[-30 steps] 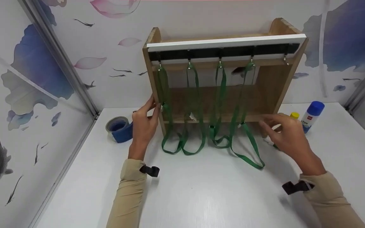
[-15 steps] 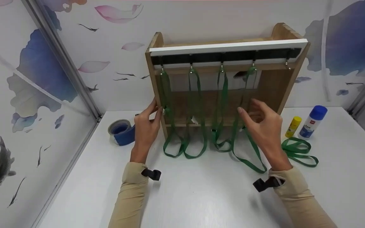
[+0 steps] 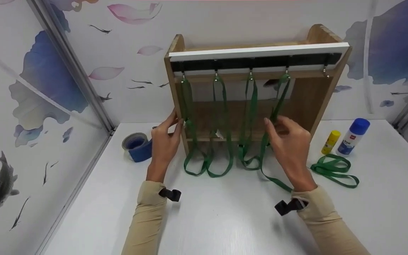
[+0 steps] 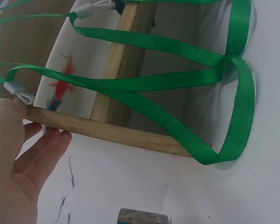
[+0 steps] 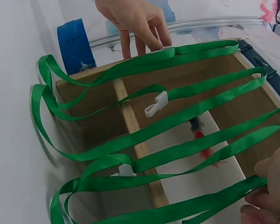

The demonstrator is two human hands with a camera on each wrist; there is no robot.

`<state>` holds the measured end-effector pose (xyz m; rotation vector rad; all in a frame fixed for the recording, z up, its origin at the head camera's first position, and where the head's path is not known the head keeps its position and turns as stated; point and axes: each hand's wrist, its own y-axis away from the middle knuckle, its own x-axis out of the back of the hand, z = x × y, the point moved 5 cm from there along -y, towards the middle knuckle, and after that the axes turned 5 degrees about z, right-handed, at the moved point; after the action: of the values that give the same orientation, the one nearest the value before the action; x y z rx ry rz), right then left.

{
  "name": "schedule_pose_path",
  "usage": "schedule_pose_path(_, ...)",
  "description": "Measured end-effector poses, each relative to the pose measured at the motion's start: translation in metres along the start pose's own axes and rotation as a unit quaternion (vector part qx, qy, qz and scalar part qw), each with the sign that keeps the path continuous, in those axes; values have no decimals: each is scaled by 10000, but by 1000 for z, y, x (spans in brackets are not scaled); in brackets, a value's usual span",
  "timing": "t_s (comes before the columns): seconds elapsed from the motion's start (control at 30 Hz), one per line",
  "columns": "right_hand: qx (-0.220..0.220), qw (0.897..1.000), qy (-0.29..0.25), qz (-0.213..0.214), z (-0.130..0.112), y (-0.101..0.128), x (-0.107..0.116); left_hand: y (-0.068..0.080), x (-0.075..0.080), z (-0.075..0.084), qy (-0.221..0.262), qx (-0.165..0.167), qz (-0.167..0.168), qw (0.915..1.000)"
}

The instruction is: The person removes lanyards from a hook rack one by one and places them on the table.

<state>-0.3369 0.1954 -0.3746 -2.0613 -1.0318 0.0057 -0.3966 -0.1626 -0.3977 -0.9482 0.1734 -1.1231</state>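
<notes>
Green lanyards [image 3: 229,141] hang from several small hooks along the black strip [image 3: 234,65] of a wooden shelf [image 3: 310,94]. My left hand [image 3: 165,147] holds the shelf's left side panel, thumb at its front edge and fingers along the outside, as the left wrist view [image 4: 18,158] shows. At the rightmost hanging lanyard [image 3: 281,101], my right hand [image 3: 290,150] pinches the strap between thumb and fingers. That strap runs into the fingers in the right wrist view too. White clips [image 5: 157,104] show on some of the straps. The hook at the far right [image 3: 326,72] carries no lanyard.
Another green lanyard [image 3: 335,170] lies loosely coiled on the white table [image 3: 218,219], right of the shelf. Behind it stand a yellow glue stick [image 3: 330,141] and a blue-capped white bottle [image 3: 353,136]. A roll of blue tape [image 3: 140,150] sits to the left.
My right hand has moved left from near the glue stick to the rightmost hanging lanyard and now pinches its strap. The left hand stays at the shelf's side.
</notes>
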Motion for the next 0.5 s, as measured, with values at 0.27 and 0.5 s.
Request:
schedule_pose_path(0.27,82,9999,16,93,1,-2,6,-1,-1,2,-13,-20,-10,10000)
schedule_pose_path(0.5,130,9994,-190,240,6,-7,16,1,1,2,-3,-70,19,10000)
